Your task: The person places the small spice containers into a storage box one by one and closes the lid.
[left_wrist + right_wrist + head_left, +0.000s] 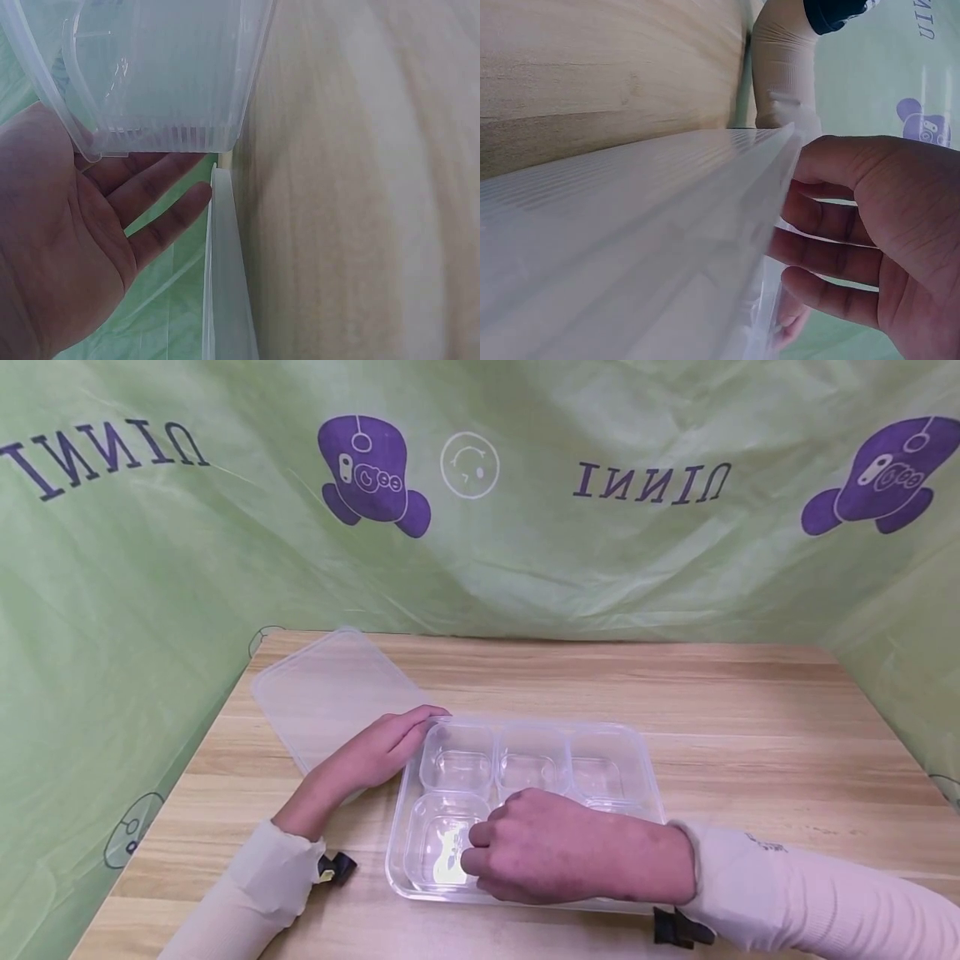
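Observation:
A clear plastic lunch box [393,868] with several inner compartments lies on the table. My left hand [378,752] rests at its back left corner. In the left wrist view this hand [82,225] has loosely straight fingers beside the box wall [180,82]. Over the front row bends my right hand [543,847], its fingers reaching down near the front left compartment [435,852]. In the right wrist view, the bent fingers [832,255] pass behind the box's rim, their tips partly hidden. I cannot tell whether they pinch anything.
A translucent flat lid [330,693] lies at the back left of the wooden table [765,727], partly behind my left hand. Green curtains [517,560] with purple prints hang behind and at both sides. Black camera straps [337,867] show at the wrists.

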Tool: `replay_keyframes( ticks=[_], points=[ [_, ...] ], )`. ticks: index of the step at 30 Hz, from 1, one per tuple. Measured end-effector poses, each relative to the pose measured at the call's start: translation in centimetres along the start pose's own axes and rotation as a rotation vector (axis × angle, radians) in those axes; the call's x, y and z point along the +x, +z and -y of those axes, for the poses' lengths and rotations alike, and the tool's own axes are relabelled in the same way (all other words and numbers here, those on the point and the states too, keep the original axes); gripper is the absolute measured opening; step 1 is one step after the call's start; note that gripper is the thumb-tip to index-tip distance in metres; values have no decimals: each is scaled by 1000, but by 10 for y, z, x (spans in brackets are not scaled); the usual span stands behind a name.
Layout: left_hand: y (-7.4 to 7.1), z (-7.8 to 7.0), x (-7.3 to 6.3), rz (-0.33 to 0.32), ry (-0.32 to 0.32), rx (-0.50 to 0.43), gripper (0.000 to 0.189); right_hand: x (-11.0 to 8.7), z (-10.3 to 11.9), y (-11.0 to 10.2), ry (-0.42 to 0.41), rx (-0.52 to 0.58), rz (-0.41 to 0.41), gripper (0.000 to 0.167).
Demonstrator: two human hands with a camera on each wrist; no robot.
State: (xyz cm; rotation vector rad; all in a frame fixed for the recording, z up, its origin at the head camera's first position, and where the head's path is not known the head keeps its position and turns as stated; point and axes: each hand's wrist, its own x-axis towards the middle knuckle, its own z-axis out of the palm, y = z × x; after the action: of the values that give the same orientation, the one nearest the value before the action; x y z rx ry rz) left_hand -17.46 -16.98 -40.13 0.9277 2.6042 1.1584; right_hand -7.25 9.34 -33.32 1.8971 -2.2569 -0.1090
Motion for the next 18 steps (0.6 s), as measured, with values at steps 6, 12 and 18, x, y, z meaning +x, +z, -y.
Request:
replay_keyframes(
  ticks=[6,12,18],
  points=[
    [0,-1,0,4,-5,-6,36,-4,-2,-2,-3,-4,-82,21],
    [0,1,1,3,0,-4,35,-13,-9,-5,36,42,-185,22],
    [0,1,0,4,-14,0,35,-27,-18,-13,80,80,-270,12]
  ],
)
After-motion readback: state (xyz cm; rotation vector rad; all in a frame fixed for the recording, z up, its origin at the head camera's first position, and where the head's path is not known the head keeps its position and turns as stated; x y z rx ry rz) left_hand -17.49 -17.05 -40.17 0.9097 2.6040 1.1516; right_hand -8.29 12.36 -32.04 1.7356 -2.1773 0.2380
